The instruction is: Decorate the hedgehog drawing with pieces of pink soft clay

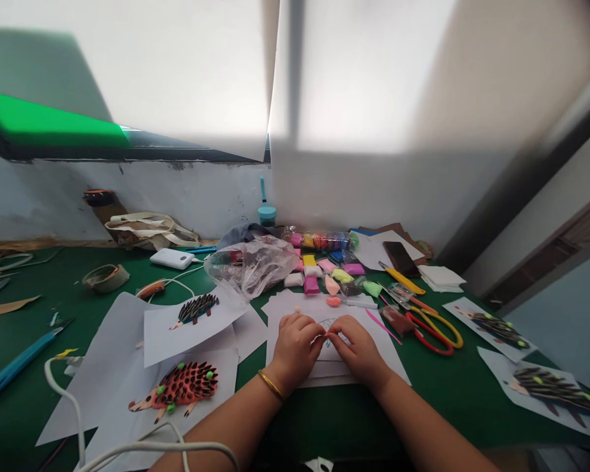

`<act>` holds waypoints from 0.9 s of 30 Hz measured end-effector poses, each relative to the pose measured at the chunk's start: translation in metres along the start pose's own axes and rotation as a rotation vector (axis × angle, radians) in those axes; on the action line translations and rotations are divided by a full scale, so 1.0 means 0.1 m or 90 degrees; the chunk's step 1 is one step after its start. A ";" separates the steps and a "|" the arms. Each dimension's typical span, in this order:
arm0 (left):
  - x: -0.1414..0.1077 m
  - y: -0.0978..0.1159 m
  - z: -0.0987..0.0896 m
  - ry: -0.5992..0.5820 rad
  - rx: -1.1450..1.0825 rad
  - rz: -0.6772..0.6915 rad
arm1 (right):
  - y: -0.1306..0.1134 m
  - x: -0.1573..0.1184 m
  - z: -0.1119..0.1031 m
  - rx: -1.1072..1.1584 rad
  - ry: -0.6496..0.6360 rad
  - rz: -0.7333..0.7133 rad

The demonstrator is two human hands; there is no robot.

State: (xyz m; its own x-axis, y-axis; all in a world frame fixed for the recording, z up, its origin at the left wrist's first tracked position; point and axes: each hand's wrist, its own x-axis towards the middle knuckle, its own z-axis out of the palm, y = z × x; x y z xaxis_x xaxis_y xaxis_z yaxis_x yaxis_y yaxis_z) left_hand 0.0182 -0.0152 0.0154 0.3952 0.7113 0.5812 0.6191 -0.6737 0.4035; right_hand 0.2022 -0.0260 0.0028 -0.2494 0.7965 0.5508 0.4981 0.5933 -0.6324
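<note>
- over the stacked white sheets (386,357) on the green table (472,400), left hand (295,344) and right hand (356,347) meet, thumbs and forefingers drawn together in a pinch.
- between the fingertips, what looks like a small reddish bit (327,335); too tiny to name for certain.
- under and just beyond the fingers, a blue-line drawing (330,322), partly hidden; outline only where visible, no clay seen on it, so judged an early stage.
- covering and detail look left to do on that sheet, going by the others.
- to the left, red hedgehog picture (189,387) with dark spines, green balls and feet: looks complete. dark-spined hedgehog picture (196,309) above it, no green balls seen.
- far right, two more hedgehog pictures (499,328), spines and green balls on both.
- pale clay ball (297,309) just beyond left hand; orange clay lump (333,302) ahead of both hands, clay packets (311,284) behind it.
- pink tool (383,326) lies beside right hand, apart from it; red-handled scissors (430,341) farther right.
</note>
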 end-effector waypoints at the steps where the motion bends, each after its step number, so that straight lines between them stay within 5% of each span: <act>1: 0.00 0.01 0.00 -0.002 0.000 0.001 | -0.01 0.00 0.00 0.001 -0.003 -0.001; 15: -0.02 0.00 0.00 -0.004 -0.009 -0.017 | 0.03 0.00 0.01 0.034 0.011 0.035; 27: -0.04 -0.01 0.02 -0.014 -0.051 -0.030 | 0.01 0.03 0.01 0.017 0.040 -0.040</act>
State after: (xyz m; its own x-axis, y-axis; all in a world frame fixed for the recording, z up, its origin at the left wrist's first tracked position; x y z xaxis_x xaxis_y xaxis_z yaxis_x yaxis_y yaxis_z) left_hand 0.0176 -0.0172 0.0119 0.3830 0.7460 0.5449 0.5808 -0.6531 0.4859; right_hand 0.2007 -0.0227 0.0030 -0.2258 0.7494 0.6225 0.4605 0.6452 -0.6096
